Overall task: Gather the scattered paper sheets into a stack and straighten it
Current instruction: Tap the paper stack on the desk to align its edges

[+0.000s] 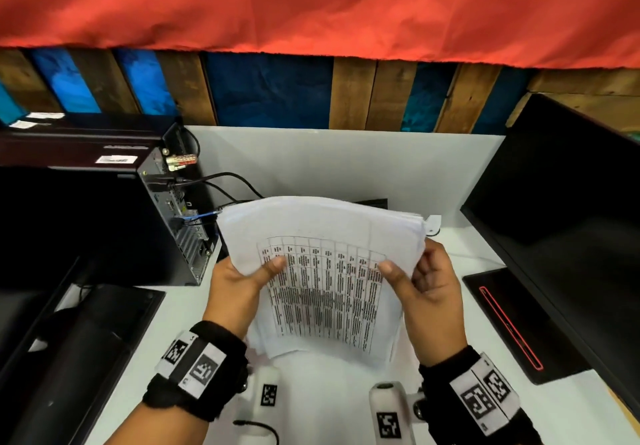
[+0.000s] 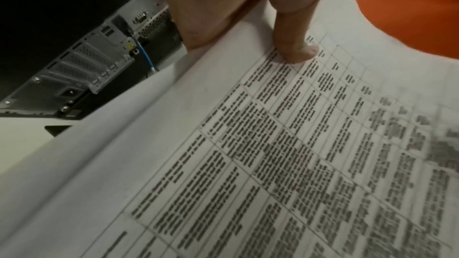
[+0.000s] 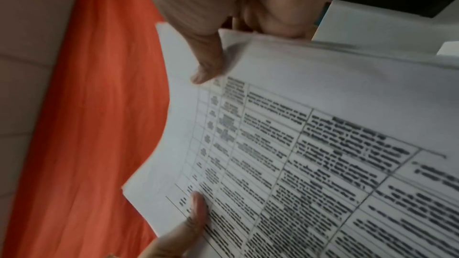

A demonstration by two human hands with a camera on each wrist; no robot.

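A stack of white paper sheets (image 1: 322,271) with a printed table on its top page is held up over the white desk (image 1: 346,164), bowed and tilted toward me. My left hand (image 1: 239,281) grips its left edge, thumb on the top page. My right hand (image 1: 429,281) grips the right edge, thumb on the print and fingers curled behind. The left wrist view shows that thumb pressing the stack (image 2: 248,154). In the right wrist view both thumbs lie on the stack (image 3: 310,144), whose sheet edges are slightly uneven at the top right.
A black computer tower (image 1: 114,216) with cables stands at the left, with a keyboard (image 1: 86,340) in front of it. A dark monitor (image 1: 568,222) and its base (image 1: 512,320) are at the right. A red cloth (image 1: 311,4) hangs over the wooden back wall.
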